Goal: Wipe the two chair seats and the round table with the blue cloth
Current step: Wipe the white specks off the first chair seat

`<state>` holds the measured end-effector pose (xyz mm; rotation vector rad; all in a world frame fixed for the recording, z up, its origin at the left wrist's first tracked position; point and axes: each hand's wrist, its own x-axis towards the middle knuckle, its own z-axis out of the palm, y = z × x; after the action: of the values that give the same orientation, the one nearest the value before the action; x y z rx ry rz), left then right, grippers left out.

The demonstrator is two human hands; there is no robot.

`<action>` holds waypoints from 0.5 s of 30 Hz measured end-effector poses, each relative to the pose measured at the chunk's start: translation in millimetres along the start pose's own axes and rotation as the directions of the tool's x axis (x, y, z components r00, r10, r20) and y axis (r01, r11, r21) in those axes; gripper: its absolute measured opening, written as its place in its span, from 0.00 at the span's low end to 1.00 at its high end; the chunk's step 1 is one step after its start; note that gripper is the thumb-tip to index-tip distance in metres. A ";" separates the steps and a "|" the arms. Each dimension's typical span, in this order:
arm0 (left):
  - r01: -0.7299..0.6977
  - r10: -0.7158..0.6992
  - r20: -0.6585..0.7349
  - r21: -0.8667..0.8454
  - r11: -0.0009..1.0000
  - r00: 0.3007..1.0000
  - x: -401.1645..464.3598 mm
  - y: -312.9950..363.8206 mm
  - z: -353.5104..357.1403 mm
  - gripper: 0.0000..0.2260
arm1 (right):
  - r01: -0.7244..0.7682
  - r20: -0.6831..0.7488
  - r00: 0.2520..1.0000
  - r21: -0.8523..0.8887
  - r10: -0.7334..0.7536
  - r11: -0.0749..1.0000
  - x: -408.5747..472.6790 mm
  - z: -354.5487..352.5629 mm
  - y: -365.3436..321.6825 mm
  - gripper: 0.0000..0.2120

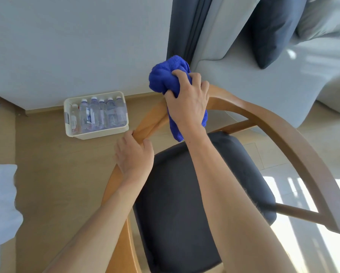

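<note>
Blue terry cloth (166,79) sits bunched in the upper middle of the frame, clamped in the right hand (187,103), whose fingers (182,74) are curled tight round it while a loose tail hangs down below the wrist toward the seat. That hand presses the wad against the top of the curved wooden backrest (267,123) of the chair, which arcs from centre left to the lower right. Lower and to the left, the left hand (134,154) grips the same wooden rail, its fingers wrapped over the edge as if to steady the chair. Beneath both arms, filling the lower centre, lies the dark padded seat (177,203), which the cloth is not touching. By my reading the step in hand is work on this chair, with the rail being rubbed or the chair being braced; the seat wipe itself looks not yet begun. The next move calls for bringing the cloth down flat onto the padding and sweeping across it. No second chair or round tabletop is in view. At left centre on the floor stands a white bin (126,127) of water bottles (98,113); a pale sofa (263,83) fills the upper right.
</note>
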<state>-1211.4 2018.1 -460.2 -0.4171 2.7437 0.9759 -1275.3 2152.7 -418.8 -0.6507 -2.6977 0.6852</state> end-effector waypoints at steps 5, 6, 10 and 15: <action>-0.035 0.037 -0.025 0.100 0.994 0.999 -1.9 17.2 12.1 0.23 | -0.104 0.018 0.995 0.103 0.103 0.989 19.9 -17.0 27.9 0.20; -0.048 0.052 -0.036 0.114 0.992 0.998 -1.6 20.6 14.0 0.23 | -0.122 0.014 0.993 0.111 0.121 0.986 22.9 -19.0 33.2 0.20; -0.124 0.131 -0.042 0.133 0.983 0.990 3.9 38.1 21.0 0.25 | -0.183 0.028 0.983 0.132 0.181 0.974 33.7 -25.0 53.7 0.20; -0.271 0.287 -0.064 0.190 0.944 0.956 16.3 69.2 33.1 0.26 | -0.247 0.026 0.969 0.135 0.246 0.960 41.4 -29.2 80.9 0.19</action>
<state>-1246.4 2087.5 -449.5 -0.0416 2.9998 0.7728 -1271.4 2247.5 -428.6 -0.9591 -2.5721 0.9279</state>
